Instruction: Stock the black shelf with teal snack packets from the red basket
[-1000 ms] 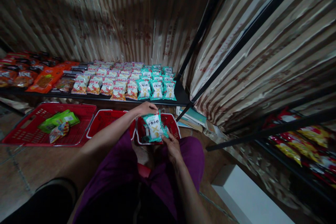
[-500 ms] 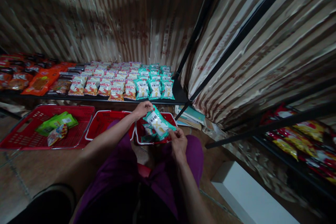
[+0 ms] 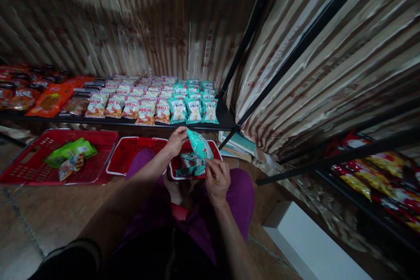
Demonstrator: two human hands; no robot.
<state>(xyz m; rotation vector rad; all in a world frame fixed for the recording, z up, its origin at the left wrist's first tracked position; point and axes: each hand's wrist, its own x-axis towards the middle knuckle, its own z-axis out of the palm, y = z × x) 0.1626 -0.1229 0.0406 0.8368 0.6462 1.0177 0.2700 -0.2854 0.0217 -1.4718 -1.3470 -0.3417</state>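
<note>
A teal snack bag (image 3: 199, 143) hangs tilted between my two hands, above the right-hand small red basket (image 3: 217, 153). The fingers of my left hand (image 3: 177, 141) pinch its upper left corner. My right hand (image 3: 218, 180) grips its lower end. In that basket lie more teal packets (image 3: 190, 166), partly covered by the held bag. Rows of upright teal bags (image 3: 194, 110) stand on the black shelf (image 3: 210, 126) just beyond my hands, beside white and orange bags (image 3: 146, 111).
To the left are another small red basket (image 3: 126, 153) and a large red basket (image 3: 36, 170) with green packets. Orange packages (image 3: 49, 100) fill the shelf's left part. A white box (image 3: 315, 240), black rack bars and red-yellow bags (image 3: 377, 170) are at the right.
The held teal bag has turned from its printed front to a narrower, more edge-on view. My right hand has shifted slightly left, and my left hand is a little further left.
</note>
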